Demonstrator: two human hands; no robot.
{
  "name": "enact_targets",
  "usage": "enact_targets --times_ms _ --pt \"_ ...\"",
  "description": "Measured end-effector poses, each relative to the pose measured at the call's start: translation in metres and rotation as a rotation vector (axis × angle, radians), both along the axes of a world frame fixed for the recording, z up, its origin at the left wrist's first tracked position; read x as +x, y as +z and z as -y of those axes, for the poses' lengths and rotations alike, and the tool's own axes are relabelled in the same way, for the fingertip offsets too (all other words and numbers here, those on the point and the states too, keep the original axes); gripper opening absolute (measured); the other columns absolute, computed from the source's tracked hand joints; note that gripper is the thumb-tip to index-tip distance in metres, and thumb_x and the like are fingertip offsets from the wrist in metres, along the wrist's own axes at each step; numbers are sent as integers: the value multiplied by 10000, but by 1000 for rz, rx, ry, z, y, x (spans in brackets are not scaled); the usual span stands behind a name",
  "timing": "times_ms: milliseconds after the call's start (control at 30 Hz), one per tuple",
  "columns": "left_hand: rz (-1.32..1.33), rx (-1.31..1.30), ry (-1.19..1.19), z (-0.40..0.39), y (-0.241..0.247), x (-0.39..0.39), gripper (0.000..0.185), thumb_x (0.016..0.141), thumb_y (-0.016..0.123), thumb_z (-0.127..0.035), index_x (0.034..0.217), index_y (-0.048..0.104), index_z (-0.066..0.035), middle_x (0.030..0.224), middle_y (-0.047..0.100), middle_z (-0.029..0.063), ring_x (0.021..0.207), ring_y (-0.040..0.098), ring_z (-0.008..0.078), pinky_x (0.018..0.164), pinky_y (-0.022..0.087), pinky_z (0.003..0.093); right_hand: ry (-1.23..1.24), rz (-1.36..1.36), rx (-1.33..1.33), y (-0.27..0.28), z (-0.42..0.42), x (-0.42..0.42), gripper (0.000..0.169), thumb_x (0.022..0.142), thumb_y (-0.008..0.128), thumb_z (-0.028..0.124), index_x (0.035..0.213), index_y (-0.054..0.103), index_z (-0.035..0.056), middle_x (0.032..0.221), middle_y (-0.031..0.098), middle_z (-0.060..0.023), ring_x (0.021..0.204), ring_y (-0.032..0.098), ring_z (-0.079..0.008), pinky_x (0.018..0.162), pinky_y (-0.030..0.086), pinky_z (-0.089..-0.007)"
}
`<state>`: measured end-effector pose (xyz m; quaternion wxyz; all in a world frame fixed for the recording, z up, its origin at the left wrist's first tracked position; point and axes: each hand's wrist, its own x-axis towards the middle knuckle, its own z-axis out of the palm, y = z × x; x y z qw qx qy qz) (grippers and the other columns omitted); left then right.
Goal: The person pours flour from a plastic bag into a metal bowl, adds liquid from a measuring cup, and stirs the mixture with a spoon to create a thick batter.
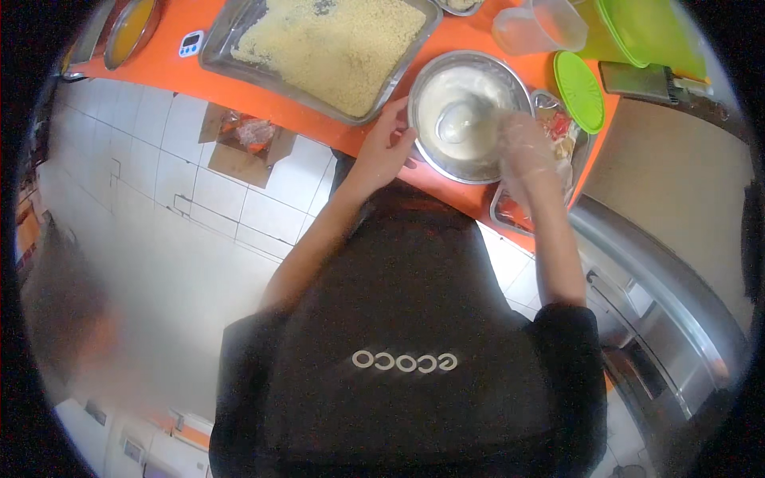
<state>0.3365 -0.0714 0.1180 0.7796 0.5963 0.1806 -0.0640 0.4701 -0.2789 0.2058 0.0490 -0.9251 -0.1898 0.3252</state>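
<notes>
A round metal mixing bowl (418, 143) holding a pale, creamy mixture (439, 98) stands near the front edge of the orange table. My left hand (389, 143) grips the bowl's left rim, with the thumb at the edge and fingers against the side. Over the right side of the bowl, my right hand (527, 149) is blurred by motion and closed around a stirring utensil. The utensil's rounded metal end (457, 122) sits in the mixture; blur hides whether it is a whisk or a spoon, and its handle is mostly hidden.
Left of the bowl is a metal tray (281, 89) of yellowish crumbs, beside a small digital timer (191, 43). To the right lie a tray of packaged items (562, 140), a green lid (580, 92) and a clear plastic jug (541, 27). An open cardboard box (239, 161) is below.
</notes>
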Motion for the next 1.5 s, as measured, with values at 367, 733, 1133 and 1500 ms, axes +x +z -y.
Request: enact_targets --times_ms 367,733,1133,1500 --pt "32 3 14 2 3 2 556 976 556 -57 1486 341 -104 1059 612 156 744 683 197 549 584 295 393 136 114 -16 25 -3 155 836 583 93 933 691 40 932 680 -164 925 651 -329 816 514 -390" --pt "2 -27 -6 1 2 3 568 974 563 -66 1493 333 -95 1055 578 144 740 676 193 536 582 292 167 143 195 -26 6 -7 147 845 592 69 939 695 24 863 674 -75 864 653 -180 778 520 -340" --pt "11 -4 -6 1 6 3 539 981 563 -96 1481 360 -98 1035 592 147 736 667 186 540 577 293 20 3 230 -42 33 12 173 830 631 112 975 675 28 907 682 -91 907 656 -218 803 519 -367" --pt "4 -4 -1 1 5 3 551 975 564 -85 1487 361 -114 1059 574 139 745 672 192 540 572 293 123 137 180 -42 7 4 218 819 593 101 992 707 34 854 658 -191 798 649 -287 783 516 -405"
